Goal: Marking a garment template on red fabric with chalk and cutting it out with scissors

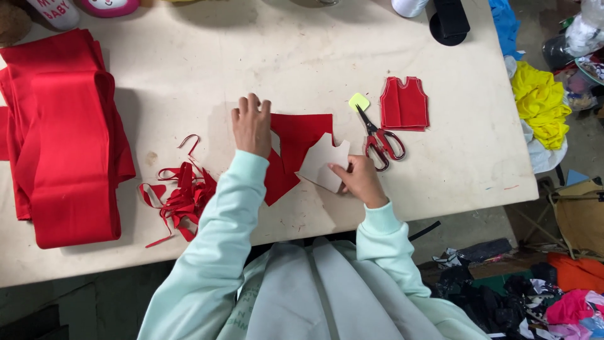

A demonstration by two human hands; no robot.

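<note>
My left hand [251,123] lies flat on a piece of red cloth [301,135] in the middle of the table, fingers spread. My right hand [360,179] pinches the lower corner of a beige cardboard pattern [321,160] shaped like a small vest, which rests tilted on the cloth's right edge. Red-handled scissors [379,141] lie just right of the pattern. A small yellow-green chalk piece [358,101] sits above the scissors. A stack of cut red vest pieces [404,104] lies further right.
A big folded pile of red fabric [63,138] fills the table's left side. Red scraps and strips [179,195] lie near my left elbow. A black object [449,20] stands at the far edge. Yellow cloth [540,104] and mixed fabric heaps sit on the floor at right.
</note>
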